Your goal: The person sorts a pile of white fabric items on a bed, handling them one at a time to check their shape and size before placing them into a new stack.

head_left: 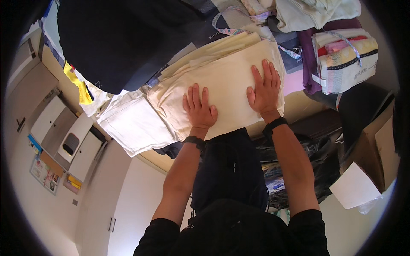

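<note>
A cream-coloured cloth [226, 81], folded in layers, lies in front of me near the bed or table edge. My left hand [200, 106] rests on its near left part, fingers stretched out. Flat on the right part lies my right hand [265, 89], its fingers spread. Neither hand grips anything. Wrinkles run along the cloth's left side, while the middle between my hands looks smoother. Beside it on the left is a folded white cloth [134, 121], hanging a little over the edge. A large black cloth [132, 38] covers the far left.
A printed tape [230, 31] curls behind the cream cloth. Folded towels [348, 64] and a purple cloth [308, 55] lie at the right, below a pale crumpled cloth [316, 13]. A cardboard box [376, 145] and black plastic bags [307, 158] stand low on the right.
</note>
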Motion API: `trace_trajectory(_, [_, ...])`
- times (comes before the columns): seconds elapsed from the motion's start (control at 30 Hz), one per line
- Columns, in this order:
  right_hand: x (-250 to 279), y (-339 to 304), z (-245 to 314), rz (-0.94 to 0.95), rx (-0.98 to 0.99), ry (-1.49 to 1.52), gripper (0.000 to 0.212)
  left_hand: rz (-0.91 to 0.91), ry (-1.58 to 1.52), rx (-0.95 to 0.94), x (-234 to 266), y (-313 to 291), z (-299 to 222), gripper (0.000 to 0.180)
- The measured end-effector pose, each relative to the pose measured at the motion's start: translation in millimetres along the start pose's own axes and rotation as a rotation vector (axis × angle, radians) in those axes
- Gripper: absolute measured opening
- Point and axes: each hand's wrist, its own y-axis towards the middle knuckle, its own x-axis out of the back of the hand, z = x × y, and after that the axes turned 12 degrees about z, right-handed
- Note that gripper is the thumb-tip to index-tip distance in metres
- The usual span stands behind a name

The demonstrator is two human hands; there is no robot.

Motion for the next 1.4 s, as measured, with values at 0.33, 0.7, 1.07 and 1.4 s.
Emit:
trace_trajectory(0.33, [4.2,-0.5,7.1,-0.057,-0.004,0.000,0.055,0.018,-0.021,-0.030,-1.2,-1.4,4.3,0.056])
trace_trajectory(0.7, [9.8,-9.4,17.5,-0.146,-0.079,0.048,0.053,-0.034,0.039,-0.053,0.8,-0.6,-1.0,0.055])
trace_trajectory(1.07, [8.5,-149.6,141.3,-0.752,-0.394,0.793,0.055,-0.012,0.078,-0.214,12.4,-7.6,18.8,0.069])
trace_trajectory(1.4, [-112.0,-158.6,82.1,-0.838,-1.020,1.816,0.083,0.169,-0.087,0.004,30.0,-11.4,-24.3,0.056])
